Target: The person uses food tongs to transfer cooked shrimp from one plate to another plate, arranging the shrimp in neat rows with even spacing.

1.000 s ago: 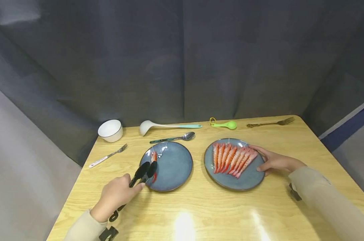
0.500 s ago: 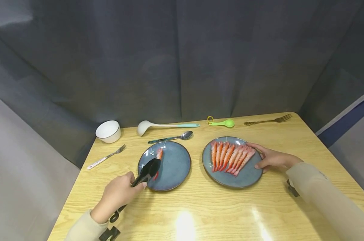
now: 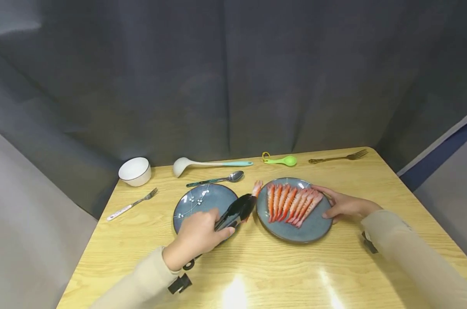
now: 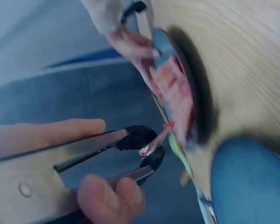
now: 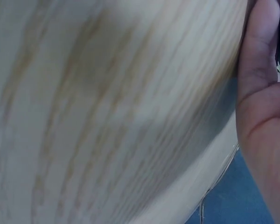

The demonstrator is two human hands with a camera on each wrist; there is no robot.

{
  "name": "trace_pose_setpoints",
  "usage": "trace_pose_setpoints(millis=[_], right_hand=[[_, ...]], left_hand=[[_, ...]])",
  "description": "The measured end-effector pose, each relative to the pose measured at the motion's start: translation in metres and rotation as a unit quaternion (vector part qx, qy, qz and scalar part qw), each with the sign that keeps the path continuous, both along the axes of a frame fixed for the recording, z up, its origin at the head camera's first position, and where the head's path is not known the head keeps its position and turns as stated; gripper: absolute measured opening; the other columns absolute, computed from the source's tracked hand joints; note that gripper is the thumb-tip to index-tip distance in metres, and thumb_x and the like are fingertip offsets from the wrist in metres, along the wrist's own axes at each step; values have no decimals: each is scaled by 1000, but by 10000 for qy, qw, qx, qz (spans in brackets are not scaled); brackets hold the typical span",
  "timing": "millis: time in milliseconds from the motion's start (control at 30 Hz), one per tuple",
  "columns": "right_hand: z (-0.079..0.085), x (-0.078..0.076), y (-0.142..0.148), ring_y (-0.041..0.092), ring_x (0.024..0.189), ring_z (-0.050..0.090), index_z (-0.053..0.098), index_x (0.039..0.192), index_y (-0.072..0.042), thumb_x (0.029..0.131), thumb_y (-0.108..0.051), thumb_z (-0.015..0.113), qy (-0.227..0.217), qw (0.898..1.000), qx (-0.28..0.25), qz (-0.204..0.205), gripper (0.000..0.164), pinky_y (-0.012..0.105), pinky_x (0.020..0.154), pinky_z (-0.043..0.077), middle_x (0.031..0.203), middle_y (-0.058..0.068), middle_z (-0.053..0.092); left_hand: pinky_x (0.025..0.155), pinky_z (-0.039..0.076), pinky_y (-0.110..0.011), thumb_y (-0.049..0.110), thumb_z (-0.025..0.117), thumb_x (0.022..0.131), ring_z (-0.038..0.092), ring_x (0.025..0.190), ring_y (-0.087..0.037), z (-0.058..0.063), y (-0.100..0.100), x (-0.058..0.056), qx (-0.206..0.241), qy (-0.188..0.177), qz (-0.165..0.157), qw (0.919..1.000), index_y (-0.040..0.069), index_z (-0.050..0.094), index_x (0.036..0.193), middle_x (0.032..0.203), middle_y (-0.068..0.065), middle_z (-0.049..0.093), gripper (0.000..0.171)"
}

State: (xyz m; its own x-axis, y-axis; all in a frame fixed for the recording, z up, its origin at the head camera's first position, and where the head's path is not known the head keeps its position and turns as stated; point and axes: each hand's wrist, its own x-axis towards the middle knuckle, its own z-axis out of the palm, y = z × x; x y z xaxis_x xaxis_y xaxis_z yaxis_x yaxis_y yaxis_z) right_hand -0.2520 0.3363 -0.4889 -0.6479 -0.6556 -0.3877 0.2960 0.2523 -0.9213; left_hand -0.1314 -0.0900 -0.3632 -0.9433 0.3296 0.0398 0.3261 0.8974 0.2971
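Black-tipped tongs are gripped in my left hand, above the right side of the left blue plate. Between the tongs' tips a single shrimp is pinched, raised clear of that plate. My right hand holds the right rim of the other blue plate, thumb on top and other fingers at the edge. Several red-and-white shrimp lie side by side on this right plate. In the right wrist view the right hand's thumb side shows, while the plate is mostly out of sight.
Behind the plates lie a white ladle with a turquoise handle, a spoon, a green measuring spoon and a bronze-coloured fork. A white bowl and a fork with a pale handle are at the left.
The tongs closed on the shrimp on the left plate, lifted it, and moved right toward the other plate. My right hand keeps its hold on the right plate's rim.
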Motion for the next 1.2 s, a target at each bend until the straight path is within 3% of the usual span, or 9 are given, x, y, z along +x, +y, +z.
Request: trace_pose_setpoints(millis=[233,533,767,1033,1200], right_hand=[[2,-3,-3,35,102,49,-10,138,-25,77,9,59,75,9994,86,338,98,45,77,43,140,20,-9],[7,2,-5,37,112,41,-13,138,-25,77,17,52,-349,9958,-636,553,98,49,83,38,141,22,-2],[6,0,0,21,120,32,-5,139,-27,75,10,60,-117,9995,-67,285,99,42,84,39,143,12,-3],[1,-2,6,27,115,39,-6,138,-31,72,13,61,-315,9993,-195,106,104,45,83,40,142,15,-1],[0,-2,6,26,115,39,-7,138,-30,72,12,62,-213,9995,-201,123,104,45,82,40,142,17,1]], left_hand=[[37,29,-29,55,59,72,40,44,-12,-4,56,-1,-45,33,-664,9978,18,46,68,51,7,41,40],[37,31,-28,57,56,73,45,46,-10,-12,109,-4,-466,-121,-1205,9915,16,54,78,53,6,44,41],[34,31,-29,58,55,74,44,44,-9,-18,132,-8,-648,-224,-1163,9908,16,58,91,50,5,44,45],[35,31,-30,60,54,73,44,45,-8,-24,146,-15,-984,-132,-1225,9875,16,56,97,52,5,46,50],[37,33,-31,60,55,72,50,49,-9,-29,148,-12,-1169,17,-1262,9851,16,57,89,55,5,49,48]])
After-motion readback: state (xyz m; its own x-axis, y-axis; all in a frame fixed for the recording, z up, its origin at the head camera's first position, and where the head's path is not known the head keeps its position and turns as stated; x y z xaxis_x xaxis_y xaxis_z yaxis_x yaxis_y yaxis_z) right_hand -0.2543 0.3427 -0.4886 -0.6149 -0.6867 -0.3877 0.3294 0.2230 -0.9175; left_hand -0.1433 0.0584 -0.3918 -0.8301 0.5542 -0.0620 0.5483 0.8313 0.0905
